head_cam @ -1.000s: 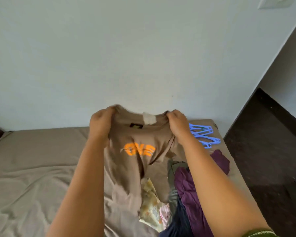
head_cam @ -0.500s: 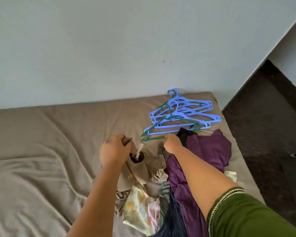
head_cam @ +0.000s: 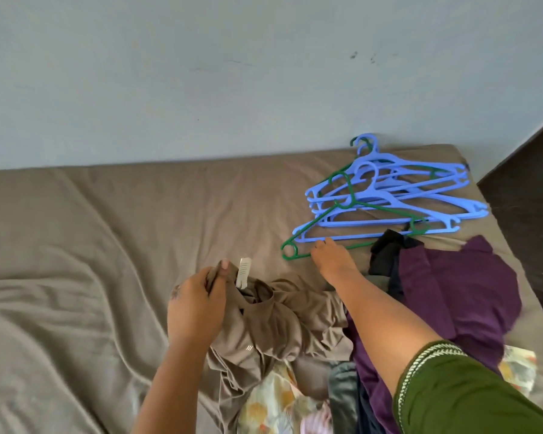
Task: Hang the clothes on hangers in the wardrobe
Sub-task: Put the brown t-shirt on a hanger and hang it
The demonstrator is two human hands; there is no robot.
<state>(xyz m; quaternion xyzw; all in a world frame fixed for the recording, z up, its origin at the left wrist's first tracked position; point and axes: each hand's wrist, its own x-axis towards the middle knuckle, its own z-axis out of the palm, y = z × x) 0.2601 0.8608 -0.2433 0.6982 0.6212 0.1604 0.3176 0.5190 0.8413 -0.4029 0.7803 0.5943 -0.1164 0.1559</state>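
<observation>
Brown T-shirt [head_cam: 273,317] is lying crumpled on the bed [head_cam: 91,245], collar end raised. Your left hand [head_cam: 195,305] is gripping that collar, fingers [head_cam: 223,270] pinching the fabric just beside the white neck label [head_cam: 243,272]. Your right hand [head_cam: 333,261] is reaching past the shirt, fingers loosely extended and touching the lower bar of the green hanger [head_cam: 351,227], not closed on it. That hanger is sitting at the front of a pile of blue hangers [head_cam: 398,195] near the bed's far right corner. Purple garment [head_cam: 458,292] is lying under your right forearm; floral cloth [head_cam: 273,402] is poking out below the shirt.
</observation>
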